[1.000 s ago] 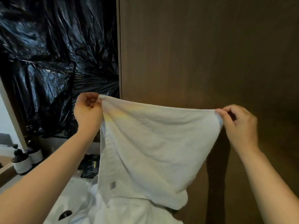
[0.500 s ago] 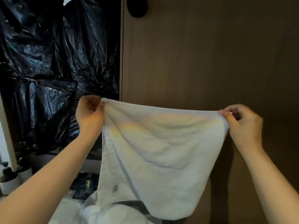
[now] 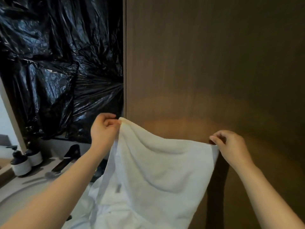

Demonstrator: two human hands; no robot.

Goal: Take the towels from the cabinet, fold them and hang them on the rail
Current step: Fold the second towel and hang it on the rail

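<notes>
The left hand (image 3: 104, 129) and right hand (image 3: 231, 146) are nearer each other than half a second ago, each pinching a top corner of the white towel (image 3: 156, 171), which sags before the brown wooden panel (image 3: 214, 63); light, limp terry probably handles best by its corners.

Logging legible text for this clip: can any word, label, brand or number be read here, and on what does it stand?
No text here can be read.
The grey tag sewn on the white towel: too small and blurred to read.
The pump bottles by the basin: pale bands, no legible print.
</notes>
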